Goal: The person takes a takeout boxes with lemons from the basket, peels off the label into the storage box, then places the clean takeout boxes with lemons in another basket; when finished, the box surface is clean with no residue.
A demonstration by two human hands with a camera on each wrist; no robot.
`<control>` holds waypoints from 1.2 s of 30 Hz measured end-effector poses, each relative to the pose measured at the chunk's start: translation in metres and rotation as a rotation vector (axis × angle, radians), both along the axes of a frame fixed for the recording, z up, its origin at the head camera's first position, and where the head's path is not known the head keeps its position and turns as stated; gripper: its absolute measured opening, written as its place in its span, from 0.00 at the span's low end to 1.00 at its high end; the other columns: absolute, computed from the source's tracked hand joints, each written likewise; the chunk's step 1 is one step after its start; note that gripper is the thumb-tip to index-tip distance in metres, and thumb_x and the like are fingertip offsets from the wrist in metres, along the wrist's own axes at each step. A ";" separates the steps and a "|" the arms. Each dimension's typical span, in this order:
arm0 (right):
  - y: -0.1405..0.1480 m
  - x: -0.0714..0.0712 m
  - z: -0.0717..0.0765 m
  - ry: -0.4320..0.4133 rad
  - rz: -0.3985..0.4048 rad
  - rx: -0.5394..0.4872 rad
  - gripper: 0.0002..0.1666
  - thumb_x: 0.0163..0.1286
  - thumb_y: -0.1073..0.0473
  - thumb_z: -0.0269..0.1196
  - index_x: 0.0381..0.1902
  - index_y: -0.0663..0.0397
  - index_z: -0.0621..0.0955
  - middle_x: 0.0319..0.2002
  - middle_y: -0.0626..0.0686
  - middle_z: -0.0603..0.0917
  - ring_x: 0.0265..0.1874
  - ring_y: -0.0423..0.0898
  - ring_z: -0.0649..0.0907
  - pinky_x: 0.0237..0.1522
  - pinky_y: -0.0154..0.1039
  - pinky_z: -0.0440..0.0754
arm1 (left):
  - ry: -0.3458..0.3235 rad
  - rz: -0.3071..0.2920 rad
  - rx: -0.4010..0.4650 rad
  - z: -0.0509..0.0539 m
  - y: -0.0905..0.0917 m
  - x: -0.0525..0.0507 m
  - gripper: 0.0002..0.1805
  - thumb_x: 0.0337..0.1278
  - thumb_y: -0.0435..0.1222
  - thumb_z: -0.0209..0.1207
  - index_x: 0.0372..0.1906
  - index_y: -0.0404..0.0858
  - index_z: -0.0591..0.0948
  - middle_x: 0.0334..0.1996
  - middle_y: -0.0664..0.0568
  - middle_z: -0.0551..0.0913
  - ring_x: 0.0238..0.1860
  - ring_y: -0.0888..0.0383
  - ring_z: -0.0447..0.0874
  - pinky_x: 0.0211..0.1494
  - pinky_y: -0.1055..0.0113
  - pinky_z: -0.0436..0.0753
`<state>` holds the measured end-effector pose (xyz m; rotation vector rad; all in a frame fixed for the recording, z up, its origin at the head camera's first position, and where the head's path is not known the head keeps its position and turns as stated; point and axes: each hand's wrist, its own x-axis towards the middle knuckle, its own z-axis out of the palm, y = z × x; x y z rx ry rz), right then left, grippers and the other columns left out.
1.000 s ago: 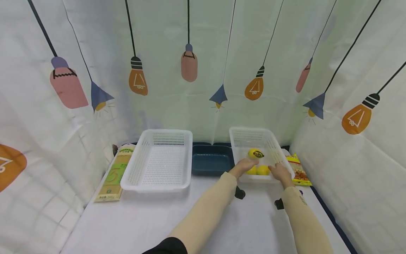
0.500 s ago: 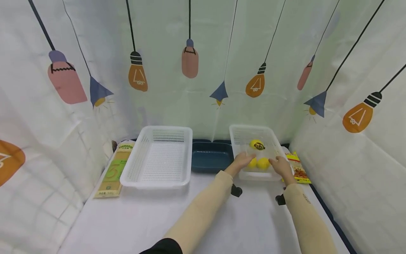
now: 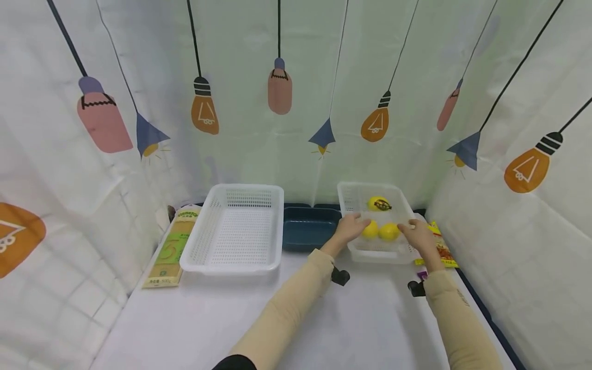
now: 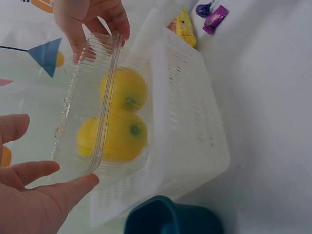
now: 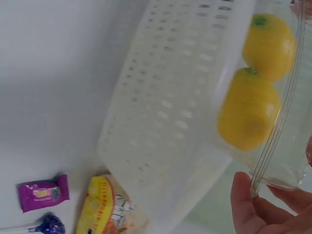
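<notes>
A clear plastic box (image 4: 73, 122) is held over the right white basket (image 4: 190, 122). My left hand (image 3: 349, 228) grips its left end, thumb on the rim in the left wrist view. At the opposite end my right hand (image 3: 418, 236) pinches the rim, thumb on one side and fingers on the other, as the right wrist view shows. Three yellow lemons appear with the box in the head view: one with a dark label (image 3: 379, 203) at the back, a left one (image 3: 370, 229) and a right one (image 3: 389, 231) in front. Clear plastic partly covers them.
Left of centre stands a second white basket (image 3: 231, 246), with a green-and-tan packet (image 3: 171, 252) beside it. A dark teal bin (image 3: 310, 231) sits between the baskets. Right of them lie a yellow snack bag (image 3: 446, 252), a purple-wrapped sweet (image 5: 44, 195) and a lollipop (image 5: 52, 224).
Both hands have risen slightly and moved apart. The three lemons have shifted together up and a little right relative to the basket.
</notes>
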<state>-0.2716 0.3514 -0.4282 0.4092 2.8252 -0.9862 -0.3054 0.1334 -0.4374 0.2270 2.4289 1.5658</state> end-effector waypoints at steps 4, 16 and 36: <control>-0.004 0.009 0.012 0.016 -0.010 -0.050 0.48 0.77 0.36 0.46 0.77 0.67 0.52 0.73 0.75 0.59 0.62 0.69 0.75 0.64 0.62 0.75 | 0.036 0.038 0.032 0.008 -0.006 0.004 0.29 0.68 0.49 0.57 0.69 0.41 0.73 0.69 0.46 0.75 0.71 0.48 0.73 0.71 0.52 0.76; -0.023 0.040 0.037 0.076 0.016 -0.277 0.53 0.73 0.32 0.50 0.80 0.56 0.45 0.76 0.74 0.54 0.69 0.69 0.71 0.48 0.34 0.87 | 0.172 0.162 0.099 0.031 -0.026 0.028 0.25 0.56 0.46 0.68 0.59 0.43 0.81 0.59 0.45 0.83 0.60 0.49 0.81 0.58 0.53 0.83; -0.085 0.114 0.035 0.142 0.101 -0.228 0.48 0.74 0.39 0.55 0.80 0.54 0.50 0.71 0.73 0.64 0.43 0.55 0.88 0.47 0.45 0.88 | 0.215 0.156 0.114 0.014 -0.104 0.107 0.36 0.49 0.50 0.70 0.64 0.40 0.78 0.46 0.41 0.78 0.31 0.62 0.78 0.35 0.72 0.79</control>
